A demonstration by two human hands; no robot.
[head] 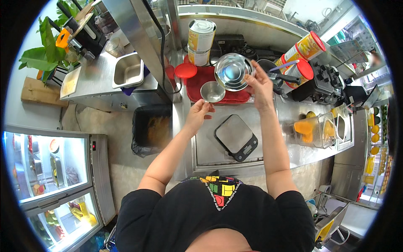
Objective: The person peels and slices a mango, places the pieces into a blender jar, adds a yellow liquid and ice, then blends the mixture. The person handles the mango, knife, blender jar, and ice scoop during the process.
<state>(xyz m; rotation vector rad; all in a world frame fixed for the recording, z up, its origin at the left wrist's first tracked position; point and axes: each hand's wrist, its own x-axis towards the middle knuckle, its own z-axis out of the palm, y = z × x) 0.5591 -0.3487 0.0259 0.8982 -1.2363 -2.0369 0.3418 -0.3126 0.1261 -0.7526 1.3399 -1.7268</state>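
My left hand (199, 115) grips the short handle of a small stainless steel measuring cup (212, 92). To its upper right, my right hand (262, 86) holds a round, shiny metal tin (231, 71), its ringed round face towards me. The tin is above and just right of the cup. Both are over the red mat (201, 77) at the back of the steel counter. A digital kitchen scale (235, 134) lies in front of my hands with its plate bare. What the cup contains cannot be made out clearly.
Stacked tins (201, 37) and a red plastic lid (185, 71) stand behind left. On the right are red-lidded tins (303, 47), a black-handled pan (288, 78) and a clear container of orange fruit (307, 130). A lined bin (152, 129) stands left, near a glass-door fridge (53, 167).
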